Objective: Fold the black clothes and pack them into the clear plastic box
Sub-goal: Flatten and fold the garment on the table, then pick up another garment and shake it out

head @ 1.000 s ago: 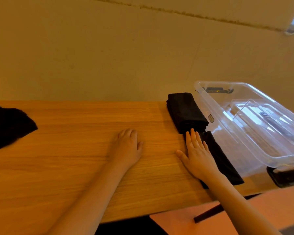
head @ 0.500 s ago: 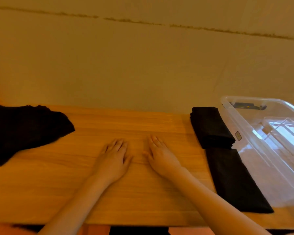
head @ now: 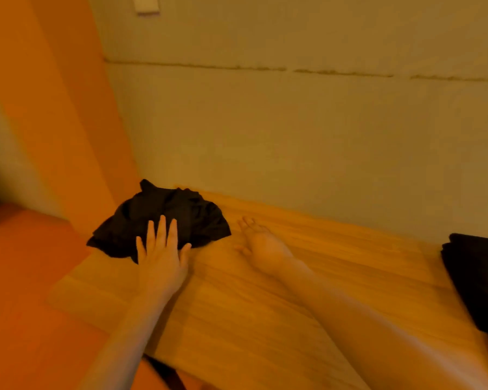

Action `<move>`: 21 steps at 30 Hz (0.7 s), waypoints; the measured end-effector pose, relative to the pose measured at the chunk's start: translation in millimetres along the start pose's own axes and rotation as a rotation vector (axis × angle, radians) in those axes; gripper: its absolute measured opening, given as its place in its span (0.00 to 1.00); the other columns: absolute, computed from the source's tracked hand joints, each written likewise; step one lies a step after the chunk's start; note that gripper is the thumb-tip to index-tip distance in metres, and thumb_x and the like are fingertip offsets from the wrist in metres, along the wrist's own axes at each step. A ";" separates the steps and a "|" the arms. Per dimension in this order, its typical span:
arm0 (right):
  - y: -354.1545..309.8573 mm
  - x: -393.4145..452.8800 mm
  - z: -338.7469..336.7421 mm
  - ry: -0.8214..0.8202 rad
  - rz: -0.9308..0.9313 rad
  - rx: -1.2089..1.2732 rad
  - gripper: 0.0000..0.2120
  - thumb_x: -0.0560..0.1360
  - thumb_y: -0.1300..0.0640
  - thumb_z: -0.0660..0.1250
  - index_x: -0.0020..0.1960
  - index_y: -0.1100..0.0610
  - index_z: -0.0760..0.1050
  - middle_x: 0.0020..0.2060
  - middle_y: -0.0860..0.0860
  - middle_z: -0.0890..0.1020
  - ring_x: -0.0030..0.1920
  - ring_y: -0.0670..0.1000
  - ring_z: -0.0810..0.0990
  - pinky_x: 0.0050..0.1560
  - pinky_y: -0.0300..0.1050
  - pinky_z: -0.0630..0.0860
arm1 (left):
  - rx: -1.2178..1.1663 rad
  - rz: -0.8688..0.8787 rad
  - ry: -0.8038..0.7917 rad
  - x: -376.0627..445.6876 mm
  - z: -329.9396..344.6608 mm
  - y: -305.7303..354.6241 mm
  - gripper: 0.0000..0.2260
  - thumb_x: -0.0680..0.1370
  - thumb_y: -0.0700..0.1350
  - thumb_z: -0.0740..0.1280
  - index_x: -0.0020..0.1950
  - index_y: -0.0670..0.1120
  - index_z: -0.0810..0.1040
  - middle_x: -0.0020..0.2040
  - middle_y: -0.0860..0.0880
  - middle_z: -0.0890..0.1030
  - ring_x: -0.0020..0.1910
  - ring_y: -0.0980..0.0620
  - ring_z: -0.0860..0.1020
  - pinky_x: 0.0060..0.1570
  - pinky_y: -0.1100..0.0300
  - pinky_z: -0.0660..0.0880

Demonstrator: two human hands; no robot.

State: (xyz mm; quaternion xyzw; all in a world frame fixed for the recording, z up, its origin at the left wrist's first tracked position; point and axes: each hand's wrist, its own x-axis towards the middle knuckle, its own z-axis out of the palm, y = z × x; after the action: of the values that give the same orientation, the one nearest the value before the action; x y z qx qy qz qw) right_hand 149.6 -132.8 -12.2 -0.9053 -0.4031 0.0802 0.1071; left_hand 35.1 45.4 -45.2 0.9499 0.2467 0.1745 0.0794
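Crumpled black garment (head: 164,218) lies in a loose heap at the far left end of the wooden surface (head: 307,277), close to the wall. It looks soft, light and limp, so it should sag and unfold when lifted; a hem or two corners would likely give the best hold for spreading it flat. The left hand (head: 161,260) rests with straight fingers (head: 161,229) on the heap's near edge, gripping nothing. The right hand (head: 262,246) hovers just right of it, fingers relaxed and empty. Folded black cloth (head: 479,277) sits at the right edge.
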 end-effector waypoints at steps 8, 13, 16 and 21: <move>-33.4 69.6 4.2 0.078 -0.032 0.377 0.36 0.76 0.49 0.64 0.76 0.54 0.48 0.76 0.49 0.52 0.75 0.48 0.52 0.72 0.43 0.54 | -0.177 0.089 0.029 0.4 12.9 -9.3 0.31 0.78 0.60 0.47 0.74 0.43 0.62 0.75 0.44 0.61 0.75 0.45 0.55 0.71 0.52 0.57; -56.9 96.5 1.5 0.207 -0.007 0.739 0.33 0.74 0.51 0.67 0.75 0.52 0.57 0.72 0.48 0.64 0.72 0.49 0.62 0.68 0.44 0.63 | -0.241 -0.048 0.330 2.8 10.4 -15.2 0.26 0.78 0.54 0.52 0.70 0.40 0.69 0.71 0.40 0.68 0.71 0.44 0.64 0.64 0.52 0.61; -75.4 112.6 -1.6 0.192 -0.092 0.776 0.33 0.72 0.50 0.70 0.73 0.52 0.61 0.72 0.49 0.65 0.72 0.48 0.61 0.71 0.47 0.62 | -0.292 -0.090 0.353 5.6 14.1 -15.9 0.27 0.78 0.55 0.49 0.74 0.42 0.62 0.74 0.46 0.59 0.73 0.51 0.54 0.68 0.51 0.55; -101.6 138.6 0.0 0.222 -0.088 0.763 0.22 0.72 0.51 0.70 0.65 0.54 0.74 0.67 0.52 0.72 0.70 0.50 0.65 0.71 0.47 0.62 | -0.436 -0.141 0.388 4.6 16.0 -14.7 0.25 0.78 0.56 0.46 0.73 0.49 0.51 0.73 0.53 0.53 0.73 0.58 0.49 0.72 0.52 0.51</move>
State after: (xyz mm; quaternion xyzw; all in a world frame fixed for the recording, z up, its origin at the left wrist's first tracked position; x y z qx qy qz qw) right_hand 169.0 37.0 6.0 -0.7856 -0.3689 0.1211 0.4818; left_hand 38.3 59.4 -62.1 0.8399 0.2794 0.3957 0.2449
